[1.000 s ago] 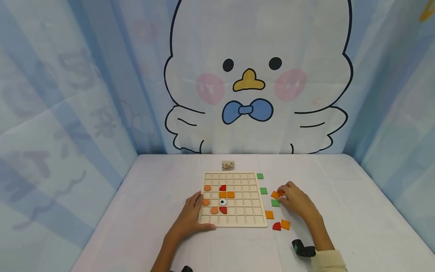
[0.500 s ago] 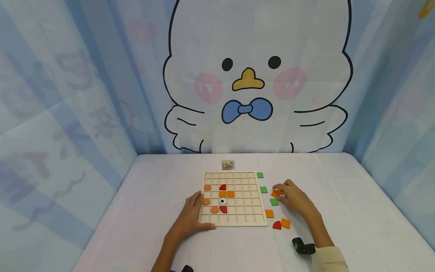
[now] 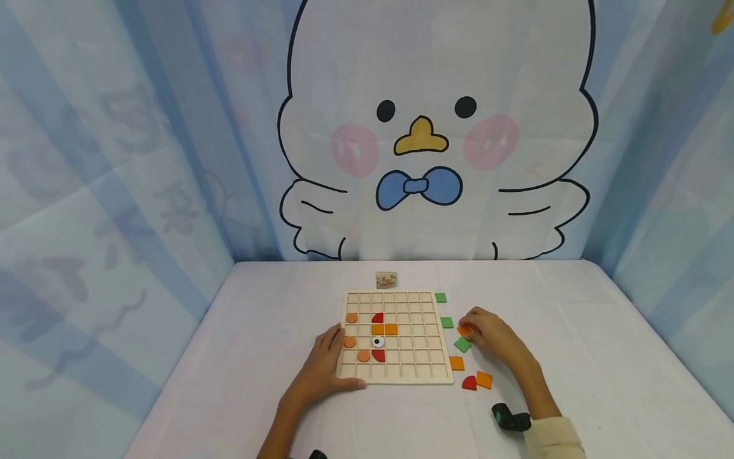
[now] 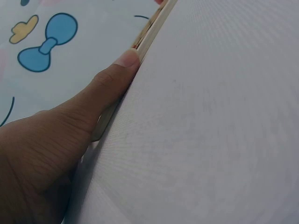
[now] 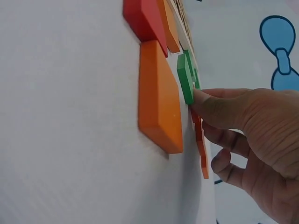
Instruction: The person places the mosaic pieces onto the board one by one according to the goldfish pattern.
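The wooden grid board (image 3: 415, 370) lies on the table with orange discs, orange squares, red quarter-circles and an eye disc (image 3: 378, 342) in its cells. My left hand (image 3: 321, 363) spans its near left corner. The fingers lie along the left edge, and the thumb presses the near edge, as the left wrist view shows. Right of the board, my right hand (image 3: 493, 331) has curled fingers and pinches an orange square tile (image 3: 464, 331), partly hidden beneath them. A green tile (image 3: 462, 345) sits right at the thumb tip; in the right wrist view, red and orange edges show under the fingers.
Two more green tiles, one a green square (image 3: 446, 322), lie along the board's right edge. Nearer me are an orange tile (image 3: 456, 363), a red quarter-circle (image 3: 469, 383) and another orange square (image 3: 484, 380). A small patterned card (image 3: 386, 280) lies behind the board.
My right hand has shifted slightly left over the orange tile, covering more of it. The green tile by the thumb has turned to a diamond angle. My left hand stays at the board.
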`<state>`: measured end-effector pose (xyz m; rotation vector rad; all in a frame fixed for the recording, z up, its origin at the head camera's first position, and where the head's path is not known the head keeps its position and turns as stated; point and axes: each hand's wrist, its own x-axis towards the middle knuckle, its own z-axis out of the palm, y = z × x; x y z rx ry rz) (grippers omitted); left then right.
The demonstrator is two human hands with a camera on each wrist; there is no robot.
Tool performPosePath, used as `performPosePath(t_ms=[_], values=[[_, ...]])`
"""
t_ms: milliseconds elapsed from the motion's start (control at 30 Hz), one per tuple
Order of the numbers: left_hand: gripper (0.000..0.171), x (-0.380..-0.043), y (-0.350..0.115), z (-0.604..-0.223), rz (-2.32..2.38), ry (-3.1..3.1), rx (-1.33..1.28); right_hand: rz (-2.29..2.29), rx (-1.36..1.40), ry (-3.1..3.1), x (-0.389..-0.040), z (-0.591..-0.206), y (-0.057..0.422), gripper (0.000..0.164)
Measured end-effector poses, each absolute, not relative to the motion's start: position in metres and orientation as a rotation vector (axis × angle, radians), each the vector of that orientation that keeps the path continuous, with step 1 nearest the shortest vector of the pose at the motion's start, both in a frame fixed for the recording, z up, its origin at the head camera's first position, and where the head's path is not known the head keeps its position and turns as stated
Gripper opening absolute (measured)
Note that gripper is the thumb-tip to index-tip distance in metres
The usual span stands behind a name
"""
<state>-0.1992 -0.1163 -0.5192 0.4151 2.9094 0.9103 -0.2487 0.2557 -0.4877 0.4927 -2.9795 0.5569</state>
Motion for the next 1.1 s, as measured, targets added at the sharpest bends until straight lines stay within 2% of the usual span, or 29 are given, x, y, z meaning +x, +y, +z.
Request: performPosePath(t_ms=[167,367,700,1100], values=[[0.124,-0.199,-0.116,-0.521,0.904,2.906,0.415,0.598,0.462,-3.013,-0.248,-0.489,0.254,0.016],[0.124,-0.198,-0.116,-0.521,0.893,2.898,0.419,0.58,0.431,-3.054,-0.247,-0.488,0.254,0.021],[0.123,-0.2,-0.116,-0.52,0.894,2.914,0.433,0.617,0.456,-2.976,-0.247,-0.483,0.251,0.02],[0.123,-0.199,-0.117,-0.52,0.901,2.916,0.438,0.693,0.527,-3.0,-0.247,-0.478,0.226,0.025]])
